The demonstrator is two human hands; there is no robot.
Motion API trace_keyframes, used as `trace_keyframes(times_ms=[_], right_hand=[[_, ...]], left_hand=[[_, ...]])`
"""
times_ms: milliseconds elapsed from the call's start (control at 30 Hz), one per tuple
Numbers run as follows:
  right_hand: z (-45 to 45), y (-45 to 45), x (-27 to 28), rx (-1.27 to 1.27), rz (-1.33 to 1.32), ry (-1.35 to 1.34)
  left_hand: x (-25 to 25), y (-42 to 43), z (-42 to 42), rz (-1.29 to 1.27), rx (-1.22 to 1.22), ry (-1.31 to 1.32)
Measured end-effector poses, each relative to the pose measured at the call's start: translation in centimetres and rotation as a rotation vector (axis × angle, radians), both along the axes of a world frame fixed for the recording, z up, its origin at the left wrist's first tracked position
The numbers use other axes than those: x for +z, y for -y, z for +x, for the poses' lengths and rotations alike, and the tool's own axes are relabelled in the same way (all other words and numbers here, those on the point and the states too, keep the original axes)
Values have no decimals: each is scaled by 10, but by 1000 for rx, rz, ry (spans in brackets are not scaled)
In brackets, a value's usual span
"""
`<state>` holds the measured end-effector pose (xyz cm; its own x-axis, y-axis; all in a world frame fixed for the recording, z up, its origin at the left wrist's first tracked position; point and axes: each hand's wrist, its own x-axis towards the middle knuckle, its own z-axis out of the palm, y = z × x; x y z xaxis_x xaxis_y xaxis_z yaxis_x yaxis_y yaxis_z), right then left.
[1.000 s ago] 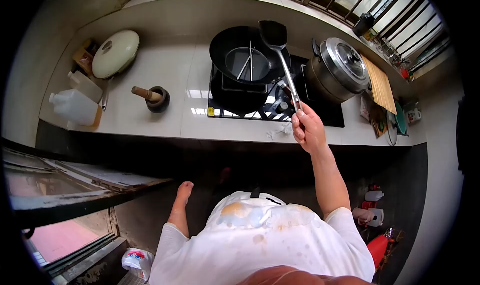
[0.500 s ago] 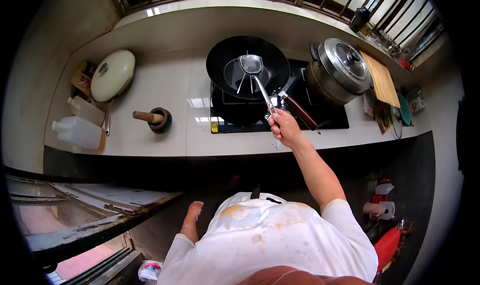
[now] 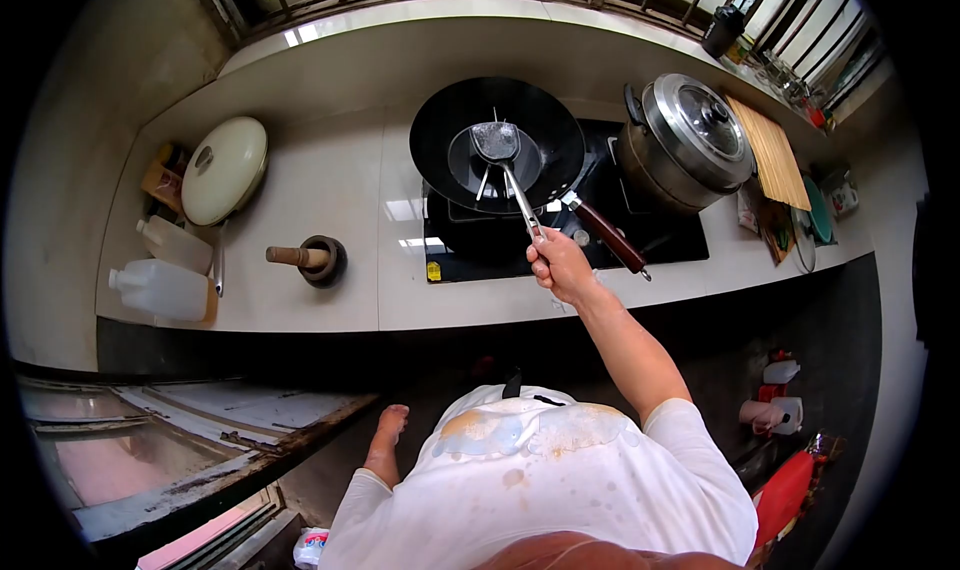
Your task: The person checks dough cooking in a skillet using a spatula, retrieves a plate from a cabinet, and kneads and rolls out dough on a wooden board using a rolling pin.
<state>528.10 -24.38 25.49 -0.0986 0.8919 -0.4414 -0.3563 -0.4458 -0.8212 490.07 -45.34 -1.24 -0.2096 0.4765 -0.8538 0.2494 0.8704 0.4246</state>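
Observation:
My right hand (image 3: 560, 266) is closed around the handle of a metal wok spatula (image 3: 521, 202). The spatula's flat blade is over the black wok (image 3: 440, 120), which sits on the black glass hob (image 3: 470, 255). A few thin light strips show around the blade; I cannot make out whether they are reflections or a rack. The wok's brown handle (image 3: 610, 233) points toward me, right of my hand, and my fingers are apart from it. My left hand (image 3: 394, 420) hangs low beside my shirt, away from the counter; its fingers are not clear.
A lidded steel pot (image 3: 668, 165) stands right of the wok, with a wooden board (image 3: 770, 155) behind it. Left on the counter are a mortar with pestle (image 3: 322, 262), a pale lid (image 3: 225, 175) and plastic jugs (image 3: 165, 288). A window frame (image 3: 220, 440) juts in at lower left.
The view has shifted slightly, so the counter appears a little lower. My right hand and the spatula handle sit slightly left relative to the wok handle. The grip is unchanged.

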Motion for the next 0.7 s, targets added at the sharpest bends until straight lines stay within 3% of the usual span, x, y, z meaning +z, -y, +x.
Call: trace_keyframes(times_ms=[300,467,533,600,700], right_hand=[[-6,-6,-6,-33,-3,-51],[-1,2,-7,-34,55,14],[-1,7,3,-32,36,-30],[3,13,11,-21,44,-58],[9,21,22,-7,72,-67]], left_hand=[[-15,-22,-6,42,-10,69],[-26,-40,-13,106,-221,126],[-18,-40,-10,200,-316,80],[41,-56,18,109,-275,16],[6,-69,12,97,-273,150]])
